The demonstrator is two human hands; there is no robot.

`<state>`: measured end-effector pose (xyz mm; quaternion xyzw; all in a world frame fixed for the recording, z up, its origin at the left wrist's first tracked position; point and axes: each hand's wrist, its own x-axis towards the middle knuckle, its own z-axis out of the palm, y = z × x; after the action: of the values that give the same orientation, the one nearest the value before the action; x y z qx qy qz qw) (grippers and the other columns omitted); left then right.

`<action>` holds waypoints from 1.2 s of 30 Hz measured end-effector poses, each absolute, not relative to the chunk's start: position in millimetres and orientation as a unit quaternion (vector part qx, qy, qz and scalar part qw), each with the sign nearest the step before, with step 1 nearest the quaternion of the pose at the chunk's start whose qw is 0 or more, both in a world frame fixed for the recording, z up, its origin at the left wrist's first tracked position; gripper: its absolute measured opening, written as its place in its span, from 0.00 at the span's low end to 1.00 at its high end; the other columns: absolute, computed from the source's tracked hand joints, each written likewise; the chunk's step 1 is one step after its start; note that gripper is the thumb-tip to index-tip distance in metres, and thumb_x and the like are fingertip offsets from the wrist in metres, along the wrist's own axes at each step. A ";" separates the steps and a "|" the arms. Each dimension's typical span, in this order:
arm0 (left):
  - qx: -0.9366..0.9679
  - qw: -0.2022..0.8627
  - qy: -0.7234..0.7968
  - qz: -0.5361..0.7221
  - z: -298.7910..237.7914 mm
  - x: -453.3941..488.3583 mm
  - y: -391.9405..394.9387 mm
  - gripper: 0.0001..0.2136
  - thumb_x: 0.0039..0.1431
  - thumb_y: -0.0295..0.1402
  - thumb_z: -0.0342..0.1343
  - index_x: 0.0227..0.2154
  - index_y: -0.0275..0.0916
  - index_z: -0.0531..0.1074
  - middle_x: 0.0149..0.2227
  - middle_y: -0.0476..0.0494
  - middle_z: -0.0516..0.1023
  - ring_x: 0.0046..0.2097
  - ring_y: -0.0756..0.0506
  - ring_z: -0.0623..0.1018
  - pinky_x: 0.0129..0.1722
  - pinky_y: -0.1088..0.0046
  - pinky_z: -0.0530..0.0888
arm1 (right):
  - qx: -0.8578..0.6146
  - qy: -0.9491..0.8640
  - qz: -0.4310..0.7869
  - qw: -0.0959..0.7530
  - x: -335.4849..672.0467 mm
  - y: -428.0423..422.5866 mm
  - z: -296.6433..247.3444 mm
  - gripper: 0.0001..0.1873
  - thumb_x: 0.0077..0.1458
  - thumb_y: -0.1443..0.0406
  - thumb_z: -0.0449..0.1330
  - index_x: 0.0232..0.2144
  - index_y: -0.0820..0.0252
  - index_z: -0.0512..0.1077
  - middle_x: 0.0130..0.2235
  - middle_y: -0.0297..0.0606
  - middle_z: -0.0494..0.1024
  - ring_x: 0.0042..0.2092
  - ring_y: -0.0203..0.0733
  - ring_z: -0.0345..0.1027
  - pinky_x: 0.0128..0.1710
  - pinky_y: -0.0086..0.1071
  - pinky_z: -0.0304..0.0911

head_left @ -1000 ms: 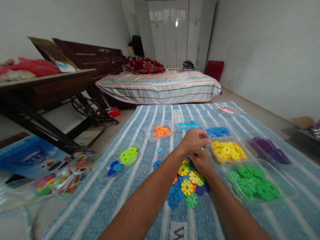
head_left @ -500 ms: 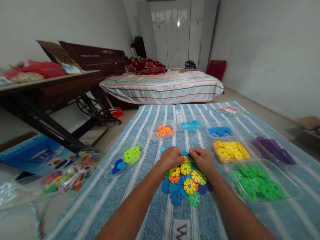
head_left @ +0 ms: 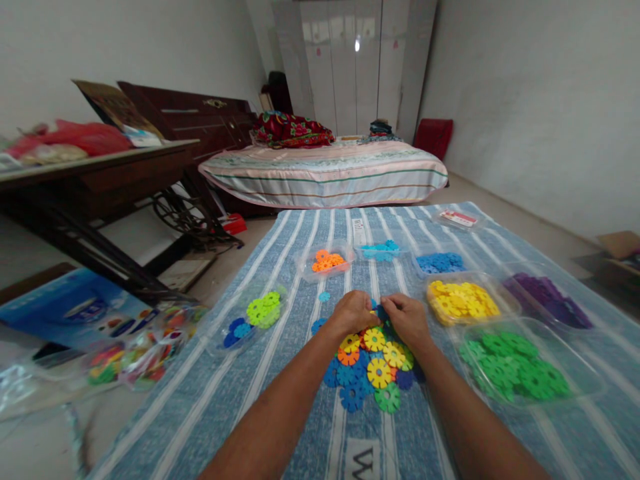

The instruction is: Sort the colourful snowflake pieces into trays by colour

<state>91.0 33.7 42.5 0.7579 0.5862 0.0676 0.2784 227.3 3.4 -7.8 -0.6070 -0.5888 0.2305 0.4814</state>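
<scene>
My left hand [head_left: 354, 312] is closed at the far edge of a loose pile of plastic snowflake discs [head_left: 379, 372] in yellow, blue, orange and green. Its fingertips are pinched, and what they hold is mostly hidden. Close on its right, my right hand [head_left: 407, 319] pinches with thumb and forefinger at a dark blue snowflake disc [head_left: 381, 313], which shows in the small gap between the hands. A light blue disc [head_left: 325, 297] lies alone on the striped cloth beyond my left hand. Another blue disc [head_left: 318, 325] is beside my left wrist.
Clear tubs of sorted discs ring the pile: lime and blue [head_left: 264, 310], orange [head_left: 327, 261], light blue [head_left: 383, 251], blue [head_left: 441, 263], yellow [head_left: 463, 301], purple [head_left: 547, 300] and green [head_left: 517, 367]. A lidded box [head_left: 459, 219] sits at the far right. Beyond stands a bed [head_left: 320, 175].
Both hands have shifted slightly right, the left one more. The blue disc between them has moved right with them, and a yellow disc in the pile has been nudged.
</scene>
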 end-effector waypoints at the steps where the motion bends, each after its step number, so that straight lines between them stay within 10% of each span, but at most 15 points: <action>1: 0.748 0.307 0.582 0.088 40.3 88.6 34.5 0.10 0.36 0.35 0.61 0.22 0.35 0.72 0.19 0.52 0.70 0.25 0.50 0.70 0.22 0.79 0.63 | -0.609 -0.587 0.226 0.484 226.9 3.1 -7.2 0.17 0.49 0.57 0.52 0.19 0.60 0.72 0.21 0.32 0.70 0.25 0.35 0.62 0.26 0.27 0.55; 30: 0.628 0.494 0.529 0.287 72.2 96.9 46.3 0.05 0.43 0.27 0.59 0.23 0.33 0.69 0.14 0.57 0.64 0.16 0.58 0.63 0.17 0.83 0.61 | -0.606 -0.591 0.246 0.473 226.8 8.1 -11.9 0.17 0.49 0.56 0.51 0.18 0.60 0.71 0.21 0.32 0.70 0.24 0.34 0.60 0.25 0.27 0.53; 36: 0.662 0.507 0.466 0.297 97.2 164.6 46.9 0.13 0.47 0.27 0.56 0.38 0.30 0.71 0.21 0.51 0.71 0.21 0.54 0.70 0.20 0.82 0.65 | -0.597 -0.590 0.253 0.480 227.9 8.5 -13.7 0.16 0.49 0.57 0.51 0.17 0.58 0.69 0.20 0.31 0.68 0.23 0.35 0.58 0.26 0.28 0.54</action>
<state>164.6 46.9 97.2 0.6618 0.4656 0.2974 0.5067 227.9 8.5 -13.7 -0.5972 -0.5903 0.2534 0.4804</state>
